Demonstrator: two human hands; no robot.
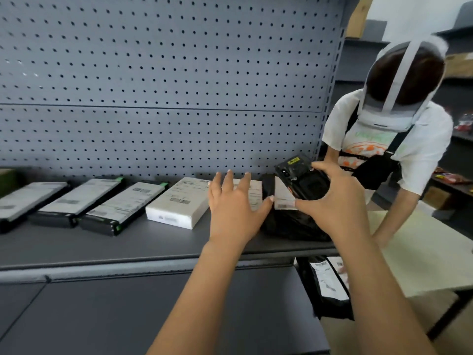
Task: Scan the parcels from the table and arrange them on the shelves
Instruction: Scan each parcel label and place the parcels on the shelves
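labels [179,199] — blurred, unreadable | leftmost parcel [25,198] — cut by left edge

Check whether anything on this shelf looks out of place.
Mostly tidy: the boxed parcels lie flat in one slanted row. Only the black bag parcel at the row's right end, by the right hand holding the scanner, looks crumpled and lumpy.

The right hand [337,198] is gripping a black handheld scanner [302,178] above a black plastic-bag parcel [294,224] lying on the grey metal shelf [128,247]. The left hand [235,201] is hovering, fingers spread, over a white-labelled parcel [254,193] just beside a white cardboard box [176,203]. A person in a white T-shirt [419,149] is leaning on the beige table [422,254].
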